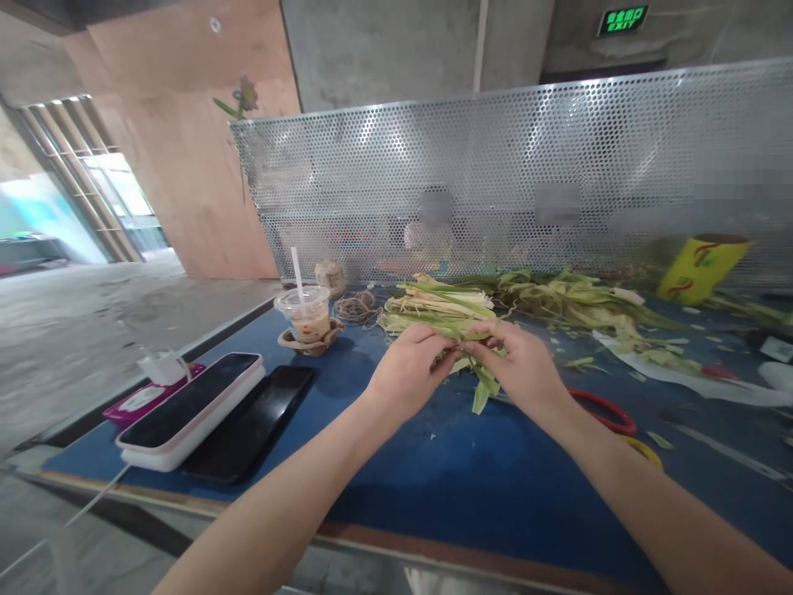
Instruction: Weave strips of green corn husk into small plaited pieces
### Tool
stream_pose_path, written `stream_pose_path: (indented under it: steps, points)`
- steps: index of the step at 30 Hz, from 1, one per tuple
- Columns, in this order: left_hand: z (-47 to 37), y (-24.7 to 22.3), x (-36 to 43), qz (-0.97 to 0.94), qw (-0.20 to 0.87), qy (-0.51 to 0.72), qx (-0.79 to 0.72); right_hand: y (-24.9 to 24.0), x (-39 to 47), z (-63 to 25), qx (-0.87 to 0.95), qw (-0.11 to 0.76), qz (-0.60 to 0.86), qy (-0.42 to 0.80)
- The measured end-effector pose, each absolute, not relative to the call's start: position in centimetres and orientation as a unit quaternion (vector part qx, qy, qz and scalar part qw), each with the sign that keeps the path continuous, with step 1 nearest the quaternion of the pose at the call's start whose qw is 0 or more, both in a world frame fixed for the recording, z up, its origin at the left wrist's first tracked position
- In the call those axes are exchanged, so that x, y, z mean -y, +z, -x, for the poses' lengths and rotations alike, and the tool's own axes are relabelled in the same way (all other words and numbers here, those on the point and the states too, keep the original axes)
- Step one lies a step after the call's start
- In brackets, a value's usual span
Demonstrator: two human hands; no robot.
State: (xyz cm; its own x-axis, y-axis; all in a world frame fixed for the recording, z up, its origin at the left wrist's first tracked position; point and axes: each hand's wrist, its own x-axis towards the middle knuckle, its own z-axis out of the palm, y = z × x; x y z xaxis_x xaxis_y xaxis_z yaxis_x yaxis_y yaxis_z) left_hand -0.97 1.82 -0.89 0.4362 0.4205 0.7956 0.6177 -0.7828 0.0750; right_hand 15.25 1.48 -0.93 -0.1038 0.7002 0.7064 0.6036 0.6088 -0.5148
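- Pinching green leaf strip [485, 388] at its upper end, fingertips of left hand [409, 364] and right hand [520, 364] closed, nearly meeting; exact contact too small to tell.
- Hanging just above blue tabletop [446, 487], in front of pale stalk bundle [437, 306].
- Probably very light, limp, maybe slightly slick; likely to split lengthwise if pulled hard.
- Best held close to the pinched end with 2 soft fingertip grips, without crushing.
- Lying near right forearm: red scissor handle [604, 411].
- Placed beyond left forearm: 1 drink cup [306, 318] beside twine coil [355, 307].
- Heaped behind right hand: loose leaves [557, 302].
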Motion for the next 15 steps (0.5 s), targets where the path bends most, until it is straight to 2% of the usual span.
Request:
stream_pose_path:
  steps: [7,9,12,15]
  points:
    - [1.1,-1.0,-2.2,0.839,0.100,-0.450,0.290,0.1,-1.2,-15.1,0.705,0.497,0.468,0.193]
    - [1.2,-0.9,-2.2,0.845,0.094,-0.441,0.287,0.6,-1.4,-16.0,0.723,0.466,0.470,0.200]
    - [1.3,-1.0,-2.3,0.859,0.097,-0.422,0.274,1.0,-1.1,-18.7,0.765,0.351,0.526,0.121]
    - [1.2,-1.2,-2.4,0.862,0.108,-0.421,0.260,-0.2,0.1,-22.4,0.795,0.151,0.587,0.010]
